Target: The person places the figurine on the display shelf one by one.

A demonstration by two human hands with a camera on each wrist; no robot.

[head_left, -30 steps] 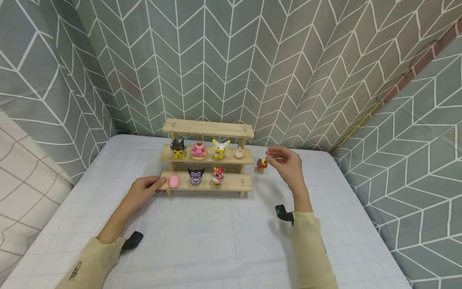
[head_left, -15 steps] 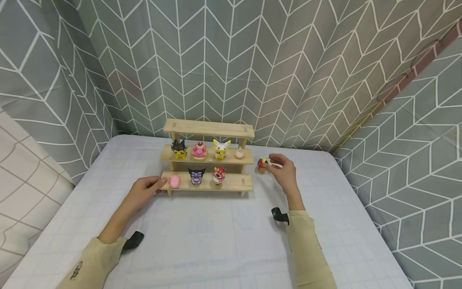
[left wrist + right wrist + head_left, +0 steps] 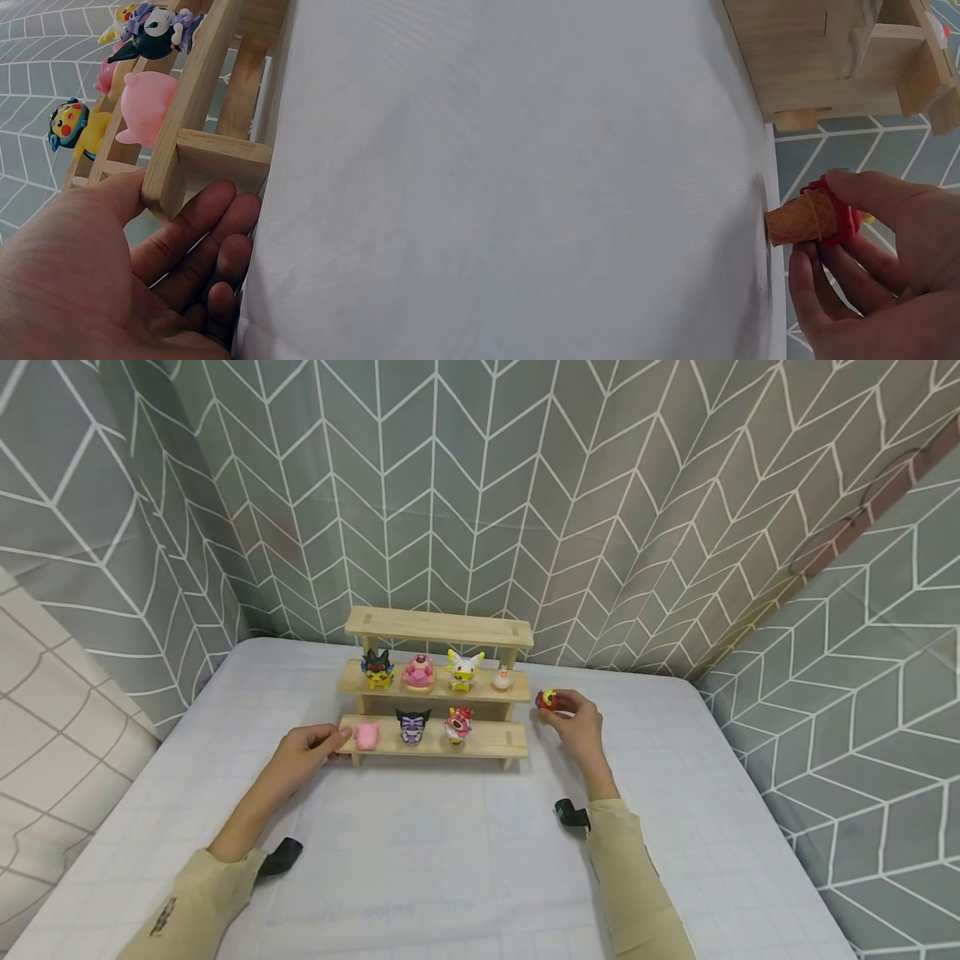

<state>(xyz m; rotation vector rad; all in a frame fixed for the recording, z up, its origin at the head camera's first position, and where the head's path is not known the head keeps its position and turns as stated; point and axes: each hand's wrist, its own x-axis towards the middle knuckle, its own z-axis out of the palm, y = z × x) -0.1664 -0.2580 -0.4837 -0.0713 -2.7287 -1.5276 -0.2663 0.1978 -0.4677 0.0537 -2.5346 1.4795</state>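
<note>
My right hand (image 3: 581, 732) pinches a small toy ice cream cone (image 3: 804, 217) by its red top, to the right of the shelf. In the right wrist view the waffle base stands close over the white cloth, with the thumb on one side and fingers on the other. My left hand (image 3: 302, 758) holds the left end of the lowest step of a three-step wooden display shelf (image 3: 438, 625). The left wrist view has the thumb at the board's edge and the fingers curled beneath. Nearest that thumb sits a pink pig-like figurine (image 3: 148, 109).
On the lowest step also stand a black-and-purple figurine (image 3: 412, 727) and a red-and-pink one (image 3: 458, 725). Along the middle step are several more, including a dark-hooded yellow figurine (image 3: 377, 670) and a small white one (image 3: 502, 678). A patterned curtain (image 3: 450, 485) hangs behind the cloth-covered table (image 3: 420, 860).
My right hand has moved left and down from beside the toy ice cream cone, and its fingers have closed round it. The left hand keeps its hold on the shelf.
</note>
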